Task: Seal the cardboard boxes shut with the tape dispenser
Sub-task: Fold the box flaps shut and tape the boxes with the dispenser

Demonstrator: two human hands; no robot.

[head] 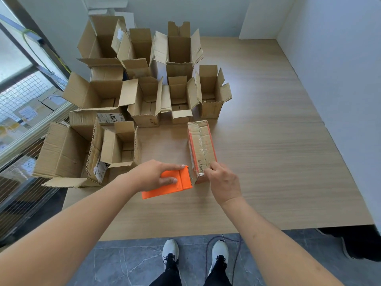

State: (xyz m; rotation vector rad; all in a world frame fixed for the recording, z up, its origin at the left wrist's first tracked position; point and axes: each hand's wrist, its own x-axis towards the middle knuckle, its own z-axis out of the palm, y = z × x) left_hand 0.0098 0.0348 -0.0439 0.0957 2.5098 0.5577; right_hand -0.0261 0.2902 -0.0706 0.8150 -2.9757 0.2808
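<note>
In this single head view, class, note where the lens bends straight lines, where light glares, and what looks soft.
Head view: wide lens bows the table edge and walls; daylight glares off the window; tape on the closed box glints; far open boxes look slightly soft.

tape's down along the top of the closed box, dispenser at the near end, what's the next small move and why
Probably snap the orange tape dispenser down and away to cut the tape. The left hand grips it right at the near end of the closed box, clear tape already runs along the top seam, and the right hand holds that end steady.
</note>
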